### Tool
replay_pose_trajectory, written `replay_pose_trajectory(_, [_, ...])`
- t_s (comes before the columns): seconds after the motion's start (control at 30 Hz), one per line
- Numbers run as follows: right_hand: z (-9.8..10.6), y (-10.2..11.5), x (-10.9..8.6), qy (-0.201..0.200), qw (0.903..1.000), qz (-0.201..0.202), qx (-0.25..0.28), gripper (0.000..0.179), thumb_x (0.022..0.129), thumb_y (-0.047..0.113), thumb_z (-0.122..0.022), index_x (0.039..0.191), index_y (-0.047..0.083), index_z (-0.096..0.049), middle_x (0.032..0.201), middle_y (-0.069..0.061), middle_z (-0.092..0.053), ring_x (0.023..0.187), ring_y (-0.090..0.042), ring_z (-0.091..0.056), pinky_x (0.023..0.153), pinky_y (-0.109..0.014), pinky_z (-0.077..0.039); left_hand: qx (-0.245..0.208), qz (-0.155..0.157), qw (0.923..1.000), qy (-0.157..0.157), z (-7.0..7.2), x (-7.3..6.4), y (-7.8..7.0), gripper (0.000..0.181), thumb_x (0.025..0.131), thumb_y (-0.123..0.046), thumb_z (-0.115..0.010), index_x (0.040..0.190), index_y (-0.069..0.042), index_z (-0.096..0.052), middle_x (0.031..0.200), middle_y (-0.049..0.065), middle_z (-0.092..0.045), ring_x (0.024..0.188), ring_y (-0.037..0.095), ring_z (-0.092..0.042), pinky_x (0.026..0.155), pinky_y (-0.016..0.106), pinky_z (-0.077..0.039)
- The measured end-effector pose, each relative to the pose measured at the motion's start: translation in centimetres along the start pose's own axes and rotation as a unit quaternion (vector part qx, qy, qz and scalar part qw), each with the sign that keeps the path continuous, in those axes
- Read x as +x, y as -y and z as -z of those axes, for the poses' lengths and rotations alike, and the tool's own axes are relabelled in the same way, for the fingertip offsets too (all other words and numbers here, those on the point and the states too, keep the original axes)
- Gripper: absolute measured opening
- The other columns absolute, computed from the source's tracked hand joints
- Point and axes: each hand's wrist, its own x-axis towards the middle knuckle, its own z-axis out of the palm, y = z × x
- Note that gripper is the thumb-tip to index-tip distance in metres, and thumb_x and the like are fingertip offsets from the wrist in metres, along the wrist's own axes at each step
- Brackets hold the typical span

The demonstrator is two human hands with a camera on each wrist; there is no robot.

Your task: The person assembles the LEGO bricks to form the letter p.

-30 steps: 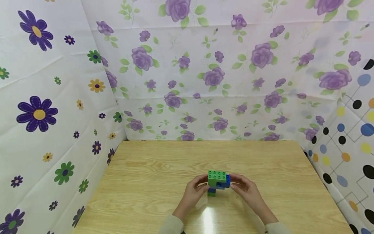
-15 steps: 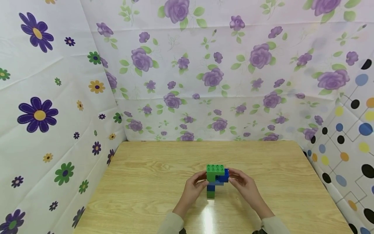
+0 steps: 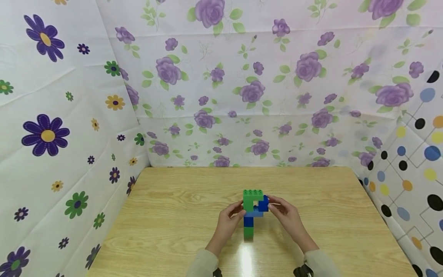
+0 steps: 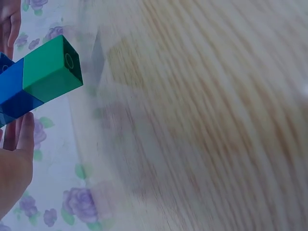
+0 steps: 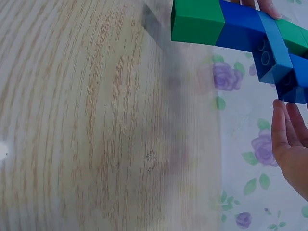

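Observation:
A toy brick build shaped like a P stands upright in both hands in the head view. Its lower stem is a green brick under a dark blue brick. Above them sit a light blue brick and green bricks that jut right at the top. My left hand pinches the build's left side. At its right side, my right hand pinches another dark blue brick; whether that brick is fully joined cannot be told. The stem's hollow end shows in the left wrist view, apart from the table.
A wooden table lies below. Flower-printed cloth hangs behind it and at the left, dotted cloth at the right. Dark wrist straps show at the sleeves.
The build has risen slightly and tilted so its front and stem show more and its top studs less. Both hands have moved slightly up with it, keeping their grip.

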Motion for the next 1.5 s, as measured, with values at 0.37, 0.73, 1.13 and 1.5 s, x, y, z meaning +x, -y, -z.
replay_pose_trajectory(0.37, [-0.7,-0.7,0.8,-0.014,0.9976,-0.068,0.008,0.038,0.095,0.026,-0.062,0.13,0.012,-0.06,0.123,-0.012,-0.061,0.105,-0.02,-0.062,0.085,-0.023,-0.055,0.006,0.039,0.9982,-0.044,-0.2,1.0,2.2,0.039,0.092,-0.018,-0.065,0.13,-0.01,-0.061,0.114,0.009,-0.063,0.102,0.016,-0.059,0.084,0.025,-0.056])
replay_pose_trajectory(0.73, [-0.9,0.8,1.3,0.018,0.9924,-0.119,0.026,0.039,0.097,0.009,-0.058,0.135,0.003,-0.053,0.124,-0.019,-0.058,0.109,-0.03,-0.06,0.095,-0.045,-0.052,0.013,0.061,0.9961,-0.063,0.0,1.9,3.4,0.035,0.093,-0.017,-0.064,0.126,-0.008,-0.064,0.105,0.008,-0.067,0.092,0.018,-0.065,0.078,0.027,-0.059])
replay_pose_trajectory(1.13, [-1.2,-3.3,2.2,0.014,0.9911,-0.132,0.004,0.041,0.095,0.018,-0.063,0.135,0.014,-0.056,0.125,-0.013,-0.059,0.111,-0.027,-0.059,0.089,-0.03,-0.055,0.078,0.06,0.9942,-0.043,0.4,2.8,3.6,0.035,0.093,-0.015,-0.065,0.124,-0.001,-0.063,0.105,0.013,-0.068,0.087,0.02,-0.066,0.074,0.029,-0.06])
replay_pose_trajectory(1.5, [-1.4,-4.1,2.9,0.018,0.9863,-0.162,-0.028,0.04,0.094,0.012,-0.064,0.133,0.009,-0.057,0.119,-0.013,-0.063,0.109,-0.027,-0.061,0.091,-0.036,-0.054,0.151,0.049,0.9871,-0.02,0.3,3.3,3.9,0.031,0.092,-0.009,-0.065,0.12,0.006,-0.063,0.104,0.013,-0.066,0.095,0.024,-0.063,0.08,0.027,-0.056])
